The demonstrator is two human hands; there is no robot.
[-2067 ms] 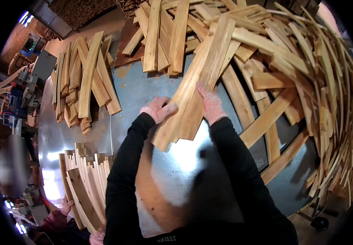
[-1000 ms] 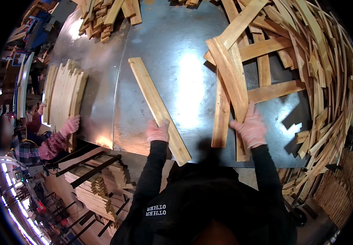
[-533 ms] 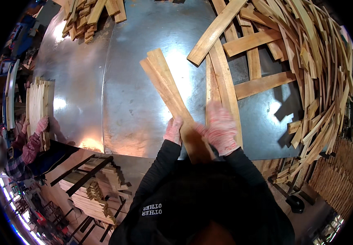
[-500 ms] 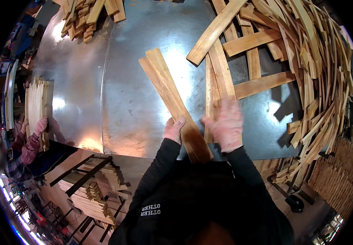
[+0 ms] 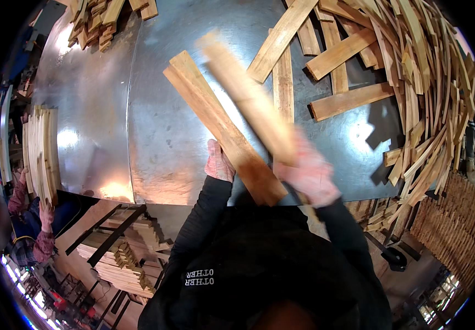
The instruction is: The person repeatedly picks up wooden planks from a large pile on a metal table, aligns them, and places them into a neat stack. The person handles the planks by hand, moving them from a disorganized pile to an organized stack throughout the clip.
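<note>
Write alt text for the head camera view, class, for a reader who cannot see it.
Seen from above, a person's right hand lifts a blurred wooden slat while the left hand rests on a stack of slats lying on a shiny metal table. Loose slats pile up at right.

Wood workshop, metal-topped table (image 5: 155,126), heaped wooden slats (image 5: 430,82)

Shiny sheet-metal table (image 5: 155,126), light glaring off it; stacked wood (image 5: 119,258) on the floor below
</note>
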